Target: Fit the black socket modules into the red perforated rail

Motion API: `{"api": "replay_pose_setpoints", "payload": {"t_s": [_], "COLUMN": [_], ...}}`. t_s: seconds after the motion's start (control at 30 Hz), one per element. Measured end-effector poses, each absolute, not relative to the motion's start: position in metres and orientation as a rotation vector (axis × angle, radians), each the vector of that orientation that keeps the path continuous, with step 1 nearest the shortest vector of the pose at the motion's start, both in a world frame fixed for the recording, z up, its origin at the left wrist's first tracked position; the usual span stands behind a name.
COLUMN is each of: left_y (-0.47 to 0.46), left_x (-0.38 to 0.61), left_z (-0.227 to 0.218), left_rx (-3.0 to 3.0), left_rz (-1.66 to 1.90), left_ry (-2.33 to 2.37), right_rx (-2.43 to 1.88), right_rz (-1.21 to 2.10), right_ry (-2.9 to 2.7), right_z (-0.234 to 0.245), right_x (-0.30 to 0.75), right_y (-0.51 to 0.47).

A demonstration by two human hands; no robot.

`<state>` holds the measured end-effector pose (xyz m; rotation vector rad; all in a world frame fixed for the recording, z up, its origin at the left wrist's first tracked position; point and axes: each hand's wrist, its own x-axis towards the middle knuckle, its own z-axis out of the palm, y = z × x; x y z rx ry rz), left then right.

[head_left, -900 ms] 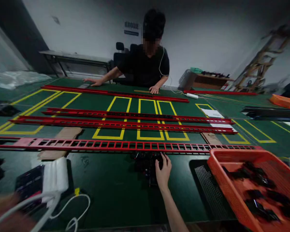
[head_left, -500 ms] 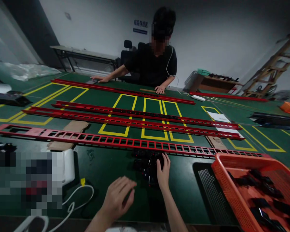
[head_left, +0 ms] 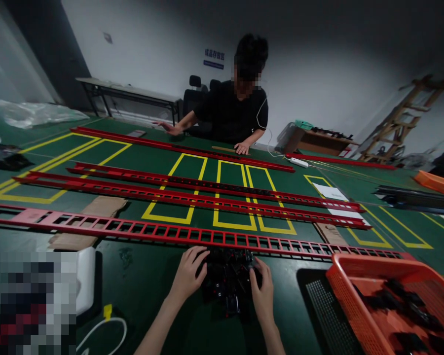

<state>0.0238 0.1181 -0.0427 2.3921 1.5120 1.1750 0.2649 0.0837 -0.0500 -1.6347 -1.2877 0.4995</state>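
A loose heap of small black plastic parts [head_left: 225, 283] lies on the green table in front of me, with some glossy pieces in it. My left hand [head_left: 189, 273] is cupped against the heap's left side, thumb and fingers apart. On the opposite side my right hand [head_left: 262, 286] touches the heap with its fingertips, thumb spread from the fingers. Nothing shows clearly gripped in either hand. Just beyond the heap runs a long red slotted rail [head_left: 140, 229], resting on cardboard pieces [head_left: 91, 222].
More red rails [head_left: 207, 202] lie farther across the table [head_left: 163, 315]. An orange basket [head_left: 346, 286] with black parts stands at right on a dark mat [head_left: 318, 301]. A white cable [head_left: 111, 320] curls at left. Opposite, a person [head_left: 240, 108] sits by another red rail [head_left: 151, 143].
My left hand has moved forward and right to the heap's edge. My right hand has shifted to its right side. The heap looks more spread out; the co-worker's hand at left has lifted.
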Motion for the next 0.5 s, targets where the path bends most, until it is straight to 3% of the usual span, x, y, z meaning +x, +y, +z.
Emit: {"api": "replay_pose_setpoints", "payload": {"t_s": [0.5], "left_y": [0.117], "left_x": [0.0242], "left_z": [-0.038], "left_rx": [2.414], "left_rz": [1.252], "left_ry": [1.578], "right_rx": [-1.66], "right_rz": [0.512], "right_ry": [-1.384], "right_z": [-0.0449], "right_x": [0.2624], "right_y": [0.0812]}}
